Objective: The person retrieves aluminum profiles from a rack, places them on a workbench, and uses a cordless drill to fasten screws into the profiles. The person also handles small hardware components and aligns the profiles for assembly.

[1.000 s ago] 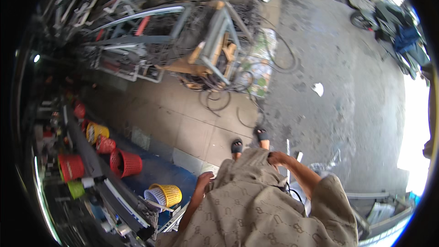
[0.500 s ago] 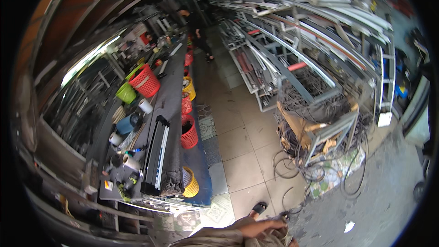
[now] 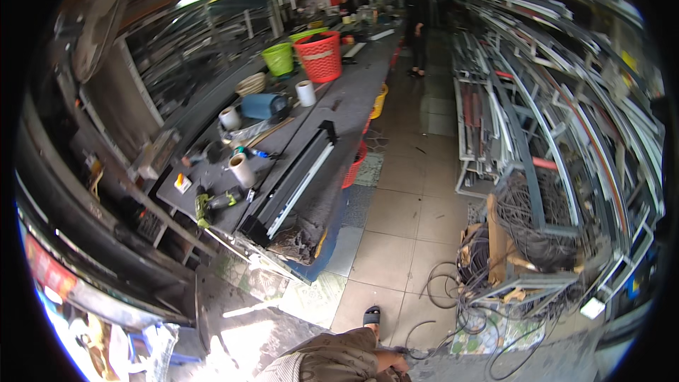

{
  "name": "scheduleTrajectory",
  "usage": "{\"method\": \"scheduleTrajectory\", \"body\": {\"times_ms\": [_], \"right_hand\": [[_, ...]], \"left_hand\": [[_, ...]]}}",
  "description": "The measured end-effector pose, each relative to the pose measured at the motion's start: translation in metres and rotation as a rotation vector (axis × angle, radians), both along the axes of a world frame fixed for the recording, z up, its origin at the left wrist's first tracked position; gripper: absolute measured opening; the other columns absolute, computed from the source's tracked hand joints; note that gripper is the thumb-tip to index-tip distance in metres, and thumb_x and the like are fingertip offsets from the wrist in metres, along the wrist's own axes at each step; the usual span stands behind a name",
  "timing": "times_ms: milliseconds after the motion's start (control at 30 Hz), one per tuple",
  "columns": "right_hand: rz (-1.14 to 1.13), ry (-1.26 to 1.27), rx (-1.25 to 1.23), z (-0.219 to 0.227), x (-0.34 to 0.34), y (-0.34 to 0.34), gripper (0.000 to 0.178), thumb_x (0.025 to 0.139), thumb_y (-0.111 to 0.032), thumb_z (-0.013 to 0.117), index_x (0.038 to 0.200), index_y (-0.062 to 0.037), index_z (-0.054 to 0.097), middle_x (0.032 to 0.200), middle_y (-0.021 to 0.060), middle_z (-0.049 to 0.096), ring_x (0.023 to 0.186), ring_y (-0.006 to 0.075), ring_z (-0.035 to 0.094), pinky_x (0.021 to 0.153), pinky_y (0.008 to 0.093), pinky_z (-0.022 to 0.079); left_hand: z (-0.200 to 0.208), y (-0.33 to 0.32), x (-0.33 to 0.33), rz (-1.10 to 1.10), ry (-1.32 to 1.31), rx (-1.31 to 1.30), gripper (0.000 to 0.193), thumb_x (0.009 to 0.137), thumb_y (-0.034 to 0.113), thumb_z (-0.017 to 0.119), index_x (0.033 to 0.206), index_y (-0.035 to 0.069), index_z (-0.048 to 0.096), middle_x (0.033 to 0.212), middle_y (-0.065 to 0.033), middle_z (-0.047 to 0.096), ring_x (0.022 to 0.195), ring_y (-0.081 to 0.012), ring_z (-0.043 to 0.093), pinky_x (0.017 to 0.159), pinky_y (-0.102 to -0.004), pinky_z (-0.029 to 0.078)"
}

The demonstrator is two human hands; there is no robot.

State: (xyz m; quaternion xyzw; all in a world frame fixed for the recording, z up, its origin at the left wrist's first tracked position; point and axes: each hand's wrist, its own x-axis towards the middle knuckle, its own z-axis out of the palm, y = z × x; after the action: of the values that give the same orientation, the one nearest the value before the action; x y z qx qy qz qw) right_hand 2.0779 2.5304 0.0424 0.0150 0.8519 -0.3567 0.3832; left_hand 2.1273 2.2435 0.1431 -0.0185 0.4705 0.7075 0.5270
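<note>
Shirt (image 3: 318, 359) down at the bottom edge, brown and creased! Metal bars (image 3: 537, 120) crowded the right; leftward ran the dark bench (image 3: 339, 110), a red basket (image 3: 320, 58) standing on it. One sandal (image 3: 371, 313) poked out ahead. Beside the shirt, a hand (image 3: 399, 365): left or right, loose or gripping, together or apart, I couldn't tell.

Brown clothing (image 3: 329, 355), loosely creased, at the lower edge, thin dark cables (image 3: 461, 305), tangled, lying in loose loops across the floor (image 3: 385, 269) nearby.
</note>
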Motion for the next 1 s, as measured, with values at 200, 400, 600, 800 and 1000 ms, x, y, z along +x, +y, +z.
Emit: {"method": "scheduleTrajectory", "body": {"times_ms": [200,400,600,800,1000], "right_hand": [[0.161,0.065,0.052,0.021,-0.088,-0.043,0.041,0.102,-0.033,0.066,0.131,-0.0042,0.071,0.126,0.0166,0.074,0.116,0.0258,0.07,0.099,0.0365,0.055],[0.29,0.101,0.075,0.034,-0.168,-0.109,0.042,0.101,-0.034,0.067,0.131,-0.0048,0.072,0.124,0.0163,0.074,0.114,0.0257,0.071,0.099,0.0366,0.056],[0.389,0.115,0.065,0.043,-0.213,-0.174,0.042,0.1,-0.035,0.068,0.13,-0.0055,0.072,0.123,0.0161,0.075,0.113,0.0256,0.071,0.098,0.0368,0.056],[0.461,0.146,0.015,0.047,-0.261,-0.236,0.043,0.099,-0.036,0.07,0.13,-0.0061,0.072,0.121,0.0158,0.076,0.111,0.0255,0.072,0.097,0.0369,0.056],[0.496,0.172,-0.03,0.04,-0.347,-0.294,0.044,0.099,-0.037,0.071,0.13,-0.0068,0.073,0.119,0.0155,0.076,0.109,0.0254,0.073,0.096,0.0371,0.057]], "left_hand": [[-0.026,-0.023,-0.049,0.114,0.094,-0.027,0.048,0.103,0.038,0.06,0.139,0.007,0.064,0.131,-0.0066,0.066,0.123,-0.0193,0.058,0.108,-0.0352,0.042],[-0.039,-0.063,-0.085,0.214,0.113,-0.033,0.049,0.102,0.04,0.062,0.139,0.008,0.064,0.126,-0.0076,0.067,0.118,-0.0204,0.061,0.103,-0.0368,0.045],[-0.047,-0.106,-0.112,0.269,0.117,-0.053,0.051,0.101,0.041,0.065,0.139,0.008,0.064,0.122,-0.0086,0.068,0.112,-0.0216,0.063,0.099,-0.0384,0.048],[-0.062,-0.154,-0.162,0.288,0.115,-0.154,0.052,0.1,0.042,0.067,0.139,0.008,0.064,0.117,-0.0096,0.069,0.106,-0.0227,0.065,0.095,-0.0401,0.052],[-0.116,-0.219,-0.257,0.304,0.075,-0.348,0.054,0.098,0.043,0.069,0.139,0.008,0.064,0.112,-0.0106,0.07,0.101,-0.0238,0.068,0.09,-0.0417,0.055]]}}
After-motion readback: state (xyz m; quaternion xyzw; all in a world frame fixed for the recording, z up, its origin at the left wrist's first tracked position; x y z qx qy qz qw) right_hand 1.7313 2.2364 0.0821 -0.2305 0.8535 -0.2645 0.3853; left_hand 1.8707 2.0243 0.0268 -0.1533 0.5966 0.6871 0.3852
